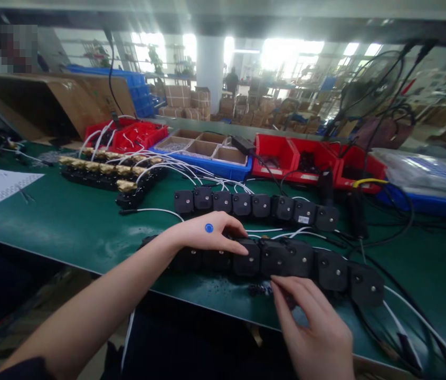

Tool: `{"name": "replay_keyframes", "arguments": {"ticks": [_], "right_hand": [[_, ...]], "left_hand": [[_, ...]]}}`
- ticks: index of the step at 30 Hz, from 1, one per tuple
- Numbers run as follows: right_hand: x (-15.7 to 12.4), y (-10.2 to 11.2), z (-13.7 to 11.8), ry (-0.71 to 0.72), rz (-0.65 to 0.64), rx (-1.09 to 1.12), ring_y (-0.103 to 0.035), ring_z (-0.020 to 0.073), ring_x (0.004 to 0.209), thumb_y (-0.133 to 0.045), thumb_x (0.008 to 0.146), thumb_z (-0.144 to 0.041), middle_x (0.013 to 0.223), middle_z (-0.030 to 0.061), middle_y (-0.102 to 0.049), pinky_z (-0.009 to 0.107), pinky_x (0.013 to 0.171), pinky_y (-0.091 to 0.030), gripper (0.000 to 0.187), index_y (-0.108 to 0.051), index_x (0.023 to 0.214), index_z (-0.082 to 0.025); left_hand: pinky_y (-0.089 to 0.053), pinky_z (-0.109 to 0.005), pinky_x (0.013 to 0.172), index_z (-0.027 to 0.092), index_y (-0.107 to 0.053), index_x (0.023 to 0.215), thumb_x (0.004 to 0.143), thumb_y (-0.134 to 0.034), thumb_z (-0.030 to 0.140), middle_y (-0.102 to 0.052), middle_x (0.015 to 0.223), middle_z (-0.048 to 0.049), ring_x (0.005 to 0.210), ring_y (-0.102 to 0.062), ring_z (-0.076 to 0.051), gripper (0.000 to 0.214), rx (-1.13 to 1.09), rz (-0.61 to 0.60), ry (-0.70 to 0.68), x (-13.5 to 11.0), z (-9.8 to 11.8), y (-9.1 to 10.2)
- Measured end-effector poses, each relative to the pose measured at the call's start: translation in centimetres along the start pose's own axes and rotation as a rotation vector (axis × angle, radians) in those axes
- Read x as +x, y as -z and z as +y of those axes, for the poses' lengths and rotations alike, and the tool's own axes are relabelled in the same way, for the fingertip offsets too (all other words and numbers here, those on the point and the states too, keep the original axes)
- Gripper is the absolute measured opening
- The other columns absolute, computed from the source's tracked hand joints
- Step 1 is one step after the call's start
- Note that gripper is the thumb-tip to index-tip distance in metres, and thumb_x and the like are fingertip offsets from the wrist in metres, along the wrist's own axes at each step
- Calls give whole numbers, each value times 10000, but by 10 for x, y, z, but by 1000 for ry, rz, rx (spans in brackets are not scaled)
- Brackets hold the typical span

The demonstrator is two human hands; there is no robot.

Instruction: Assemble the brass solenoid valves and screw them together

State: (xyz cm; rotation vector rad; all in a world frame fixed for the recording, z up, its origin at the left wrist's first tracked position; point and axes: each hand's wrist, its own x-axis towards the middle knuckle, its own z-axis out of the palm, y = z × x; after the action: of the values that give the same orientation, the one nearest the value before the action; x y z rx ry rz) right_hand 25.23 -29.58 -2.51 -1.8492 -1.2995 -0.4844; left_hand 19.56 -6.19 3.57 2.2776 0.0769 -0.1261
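My left hand (212,232), with a round blue dot on its back, reaches over the near row of black boxes. Its thumb rests on one square black box (246,259) and its fingers curl over the box's far side. The thumb and fingertips of my right hand (310,316) are pinched together in front of the row. Beside them lies a small dark pile of tiny parts, perhaps screws (260,290); whatever is in the pinch is too small to make out. A second row of black boxes (242,204), with white cables, stands behind.
Brass-topped black parts (107,169) with white cables sit at the left. Red bins (274,153) and a blue divided tray (207,163) line the back. A black power screwdriver (356,211) stands at the right among cables. White paper (1,184) lies far left.
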Motion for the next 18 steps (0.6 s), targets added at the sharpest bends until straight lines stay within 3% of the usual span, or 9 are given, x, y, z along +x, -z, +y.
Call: {"name": "replay_keyframes", "arguments": {"ticks": [3, 7, 14, 16, 18], "right_hand": [[-24, -7, 1, -11, -126, -22, -537, 54, 840, -402, 1014, -230, 953, 29, -542, 149, 750, -427, 222, -604, 1034, -143], [-36, -32, -1, -29, -110, -67, -499, 114, 819, -380, 1005, -210, 935, 72, -515, 217, 709, -420, 257, -606, 1081, -113], [-26, -39, -8, 0, -64, -213, -485, 148, 745, -402, 859, -59, 810, 68, -481, 247, 642, -456, 176, -540, 776, -131], [-27, -50, -9, 7, -20, -346, -481, 165, 698, -477, 755, -68, 756, 58, -445, 269, 592, -466, 89, -461, 703, -139], [-29, -67, -3, -2, -3, -481, -467, 166, 654, -546, 690, -119, 747, 56, -426, 262, 501, -433, 134, -413, 688, -139]], "left_hand": [[-473, -260, 899, 141, -698, 1095, 815, -677, 433, -719, 1100, -69, 1015, -659, -197, 404, 4, 71, -4, 1, 9, -3], [-479, -254, 862, 136, -709, 1071, 881, -585, 426, -725, 1079, -70, 981, -664, -194, 368, 64, 118, -8, 6, 18, -9], [-473, -246, 887, 200, -710, 1079, 861, -573, 456, -724, 1107, -19, 1011, -656, -213, 363, 143, 84, 26, 15, 35, -15], [-441, -280, 964, 279, -706, 1083, 858, -579, 419, -721, 1112, 60, 1061, -637, -212, 294, 114, 188, 76, 19, 26, -17], [-445, -333, 963, 376, -736, 944, 748, -690, 412, -742, 985, 149, 1003, -657, -229, 204, 82, 220, 102, 30, 7, -21]]}}
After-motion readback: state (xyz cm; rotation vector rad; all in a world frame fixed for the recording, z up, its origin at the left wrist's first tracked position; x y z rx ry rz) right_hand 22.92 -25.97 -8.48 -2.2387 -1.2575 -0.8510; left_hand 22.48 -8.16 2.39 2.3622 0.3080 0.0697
